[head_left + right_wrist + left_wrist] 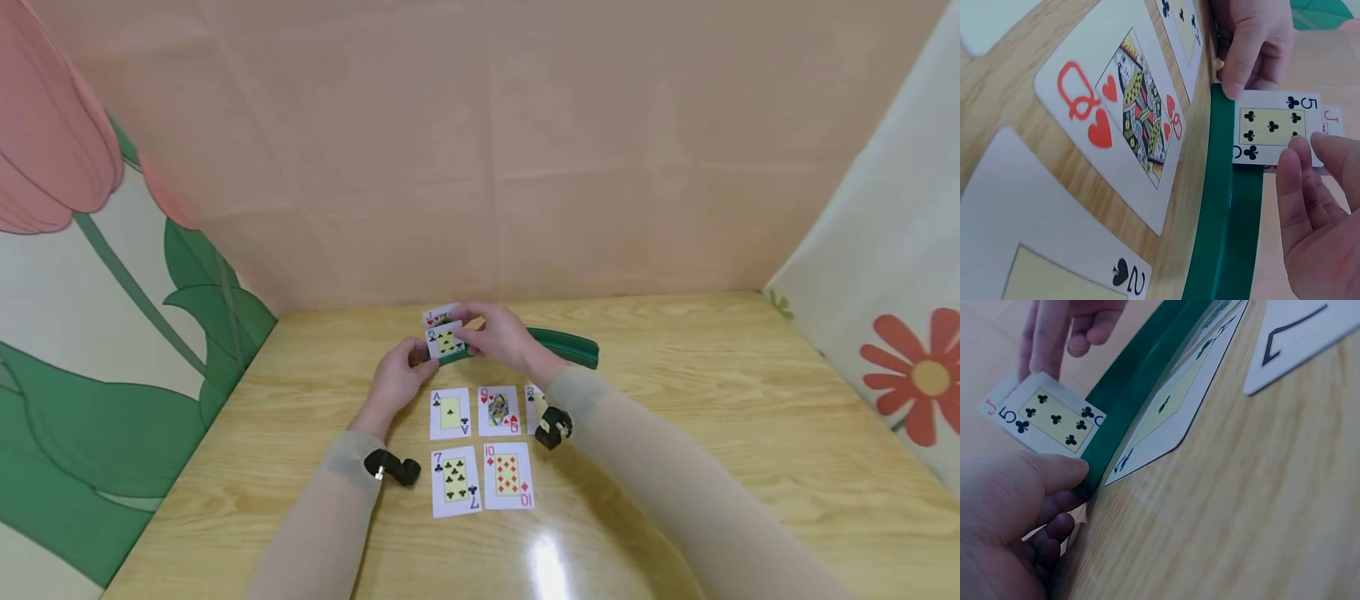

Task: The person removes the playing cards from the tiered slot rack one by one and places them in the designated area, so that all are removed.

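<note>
Hands meet at the green card holder (570,346): right hand (502,336) pinches the five of clubs (447,340), left hand (397,375) grips the holder's end, two cards slotted, five left on the desk (750,433).

Dark green card holder (1225,206); black-pipped five of clubs (1272,127) (yellow centre panel); red-lettered queen of hearts (1125,119); pale wood-grain surface (750,467).
</note>
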Demonstrator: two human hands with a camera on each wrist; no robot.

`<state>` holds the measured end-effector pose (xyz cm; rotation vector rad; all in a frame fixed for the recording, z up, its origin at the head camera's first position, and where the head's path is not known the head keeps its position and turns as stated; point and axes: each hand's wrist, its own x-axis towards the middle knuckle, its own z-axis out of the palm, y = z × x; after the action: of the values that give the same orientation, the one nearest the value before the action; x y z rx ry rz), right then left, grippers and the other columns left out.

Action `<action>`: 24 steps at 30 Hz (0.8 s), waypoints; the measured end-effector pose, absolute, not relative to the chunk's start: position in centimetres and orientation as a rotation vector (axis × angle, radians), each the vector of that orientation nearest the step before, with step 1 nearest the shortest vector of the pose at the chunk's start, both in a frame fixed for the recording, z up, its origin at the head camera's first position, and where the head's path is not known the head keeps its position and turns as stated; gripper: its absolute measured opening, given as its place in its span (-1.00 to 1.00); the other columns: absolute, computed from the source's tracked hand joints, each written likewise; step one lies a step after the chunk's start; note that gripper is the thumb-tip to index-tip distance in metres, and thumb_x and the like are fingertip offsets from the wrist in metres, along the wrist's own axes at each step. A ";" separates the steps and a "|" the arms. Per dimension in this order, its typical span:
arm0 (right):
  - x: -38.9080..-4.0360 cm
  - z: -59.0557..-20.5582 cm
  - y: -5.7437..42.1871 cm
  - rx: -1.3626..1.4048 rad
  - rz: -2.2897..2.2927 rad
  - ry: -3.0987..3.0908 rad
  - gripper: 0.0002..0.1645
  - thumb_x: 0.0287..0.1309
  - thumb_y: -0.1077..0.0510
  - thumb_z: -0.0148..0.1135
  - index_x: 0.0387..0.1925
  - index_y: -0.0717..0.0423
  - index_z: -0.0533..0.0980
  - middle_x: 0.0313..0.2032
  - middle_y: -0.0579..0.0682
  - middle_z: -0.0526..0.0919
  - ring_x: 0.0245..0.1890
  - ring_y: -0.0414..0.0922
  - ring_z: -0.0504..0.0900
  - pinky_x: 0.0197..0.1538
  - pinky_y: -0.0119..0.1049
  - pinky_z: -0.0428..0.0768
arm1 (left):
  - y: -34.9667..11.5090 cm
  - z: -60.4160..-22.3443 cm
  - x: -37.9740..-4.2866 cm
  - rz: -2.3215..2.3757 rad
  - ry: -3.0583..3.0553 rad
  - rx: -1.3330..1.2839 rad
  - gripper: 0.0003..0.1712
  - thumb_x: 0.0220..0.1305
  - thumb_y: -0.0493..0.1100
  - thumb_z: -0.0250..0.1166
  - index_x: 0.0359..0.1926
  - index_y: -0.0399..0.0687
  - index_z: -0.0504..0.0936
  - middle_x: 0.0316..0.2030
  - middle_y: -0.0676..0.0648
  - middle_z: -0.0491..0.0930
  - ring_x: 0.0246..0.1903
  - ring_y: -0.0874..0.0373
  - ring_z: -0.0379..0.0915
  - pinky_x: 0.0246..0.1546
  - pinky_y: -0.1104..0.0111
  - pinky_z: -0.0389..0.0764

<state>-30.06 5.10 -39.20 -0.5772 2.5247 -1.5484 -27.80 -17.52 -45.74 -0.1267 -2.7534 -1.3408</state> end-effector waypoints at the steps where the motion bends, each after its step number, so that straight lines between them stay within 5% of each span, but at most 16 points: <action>1: -30.1 -39.3 5.0 -0.577 -1.557 2.519 -0.68 0.58 0.18 0.36 0.27 0.01 0.66 0.12 0.03 0.67 -0.28 0.02 0.75 0.02 0.24 0.76 | -17.5 -45.7 -27.7 -1.342 -2.749 -0.126 -0.65 0.56 -0.10 0.45 0.24 -0.09 0.66 0.14 -0.16 0.69 0.15 -0.10 0.58 0.29 -0.04 0.57; 11: -30.1 -39.9 5.0 -0.526 -1.578 2.541 -0.87 0.61 0.13 0.33 0.06 -0.02 0.70 0.04 0.05 0.69 -0.28 -0.01 0.73 0.01 0.19 0.76 | -17.4 -45.8 -27.7 -1.335 -2.745 -0.136 -0.68 0.54 -0.12 0.46 0.20 -0.09 0.67 0.11 -0.15 0.70 0.13 -0.10 0.60 0.27 -0.03 0.59; 24: -29.4 -39.0 6.1 -0.548 -1.585 2.535 -0.80 0.64 0.08 0.30 0.15 -0.01 0.70 0.03 0.17 0.74 -0.24 0.07 0.73 0.07 0.25 0.72 | -17.2 -45.9 -27.8 -1.323 -2.741 -0.140 -0.70 0.53 -0.13 0.47 0.17 -0.09 0.68 0.08 -0.13 0.72 0.10 -0.08 0.60 0.24 -0.04 0.59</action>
<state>-29.41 6.12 -39.00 -0.5483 2.5349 -1.5846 -27.78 -17.18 -45.87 -0.1400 -2.7408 -1.3233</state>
